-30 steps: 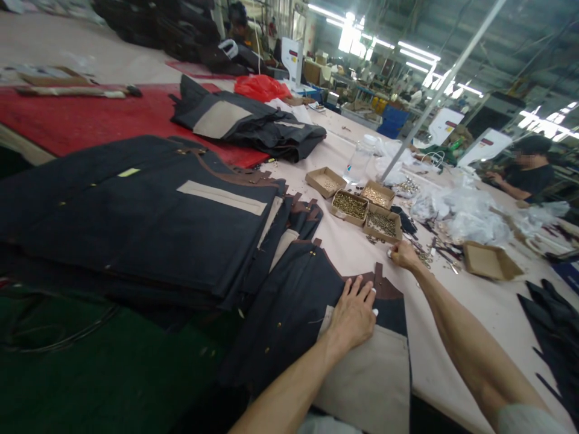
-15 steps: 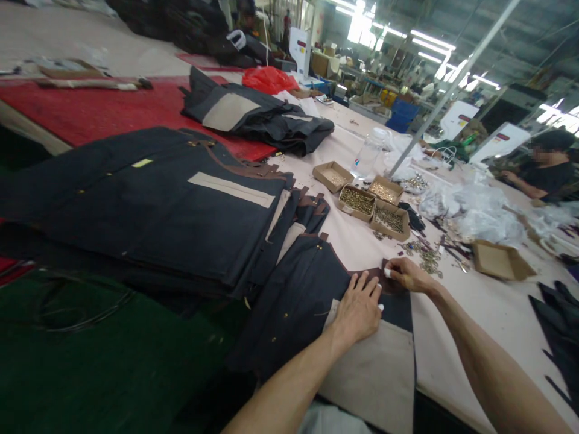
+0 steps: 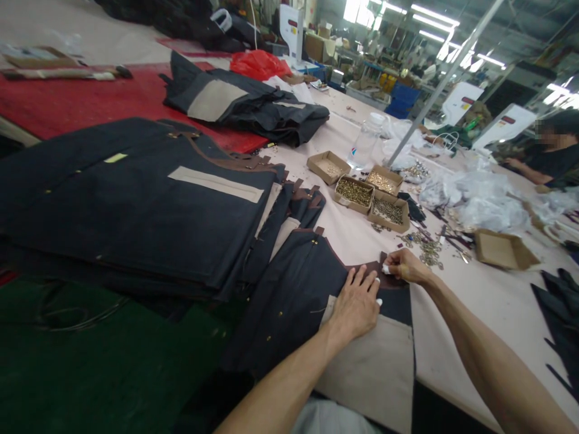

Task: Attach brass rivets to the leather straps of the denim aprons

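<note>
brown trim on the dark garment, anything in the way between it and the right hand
Nothing visible: the right hand is right at the brown trim. The left hand lies spread on the dark garment, beside the right hand rather than in its way.

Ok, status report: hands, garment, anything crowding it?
Left grip open, flat on dark garment. Right grip closed at its brown edging, contents hidden. Garment stack close on left; loose metal pieces beyond right grip.
</note>
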Motion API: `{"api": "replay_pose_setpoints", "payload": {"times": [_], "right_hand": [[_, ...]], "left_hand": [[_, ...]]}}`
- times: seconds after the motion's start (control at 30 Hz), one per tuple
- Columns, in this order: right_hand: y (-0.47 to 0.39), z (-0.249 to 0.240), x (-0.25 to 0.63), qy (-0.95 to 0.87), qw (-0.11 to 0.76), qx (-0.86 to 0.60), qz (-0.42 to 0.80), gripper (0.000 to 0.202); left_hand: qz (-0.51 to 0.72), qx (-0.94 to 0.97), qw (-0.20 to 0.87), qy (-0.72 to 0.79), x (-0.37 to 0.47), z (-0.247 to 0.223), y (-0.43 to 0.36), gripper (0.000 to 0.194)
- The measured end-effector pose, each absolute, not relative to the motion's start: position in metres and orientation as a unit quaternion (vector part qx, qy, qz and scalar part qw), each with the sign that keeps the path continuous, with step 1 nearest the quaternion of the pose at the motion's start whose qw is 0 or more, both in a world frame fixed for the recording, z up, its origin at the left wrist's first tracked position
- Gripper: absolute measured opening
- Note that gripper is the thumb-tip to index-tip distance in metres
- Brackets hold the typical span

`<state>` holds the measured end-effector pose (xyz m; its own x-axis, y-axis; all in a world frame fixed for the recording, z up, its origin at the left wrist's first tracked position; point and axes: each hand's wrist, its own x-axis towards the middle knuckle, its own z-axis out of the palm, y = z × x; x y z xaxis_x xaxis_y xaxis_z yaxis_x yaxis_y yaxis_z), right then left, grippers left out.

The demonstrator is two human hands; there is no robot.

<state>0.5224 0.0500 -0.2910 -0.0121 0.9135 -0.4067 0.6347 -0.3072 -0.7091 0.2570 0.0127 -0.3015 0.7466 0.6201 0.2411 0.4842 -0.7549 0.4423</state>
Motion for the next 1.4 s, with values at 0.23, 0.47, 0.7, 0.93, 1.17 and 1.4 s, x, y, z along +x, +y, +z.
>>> {"api": "replay_pose_setpoints", "payload": {"times": [0.23,0.47,0.7,0.93,1.17,1.4], "right_hand": [[0.058,-0.285,0.518,-0.536,0.143,-0.697,0.454,0.030],[0.064,-0.294,0.518,-0.557,0.103,-0.722,0.397,0.027],[0.062,-0.288,0.515,-0.522,0.119,-0.729,0.427,0.035],[0.060,-0.282,0.502,-0.542,0.107,-0.730,0.402,0.034],[0.017,-0.273,0.475,-0.562,0.118,-0.794,0.198,0.025],[-0.078,-0.318,0.472,-0.437,0.160,-0.882,0.073,0.032]], "left_hand": [[0.180,0.918,0.183,0.304,0.257,-0.299,0.014,0.053],[0.175,0.918,0.185,0.304,0.261,-0.301,0.016,0.054],[0.179,0.922,0.160,0.302,0.263,-0.301,0.010,0.052],[0.197,0.920,0.147,0.307,0.256,-0.305,0.001,0.049],[0.221,0.911,0.140,0.318,0.242,-0.297,-0.005,0.044],[0.251,0.897,0.143,0.336,0.233,-0.282,-0.024,0.035]]}}
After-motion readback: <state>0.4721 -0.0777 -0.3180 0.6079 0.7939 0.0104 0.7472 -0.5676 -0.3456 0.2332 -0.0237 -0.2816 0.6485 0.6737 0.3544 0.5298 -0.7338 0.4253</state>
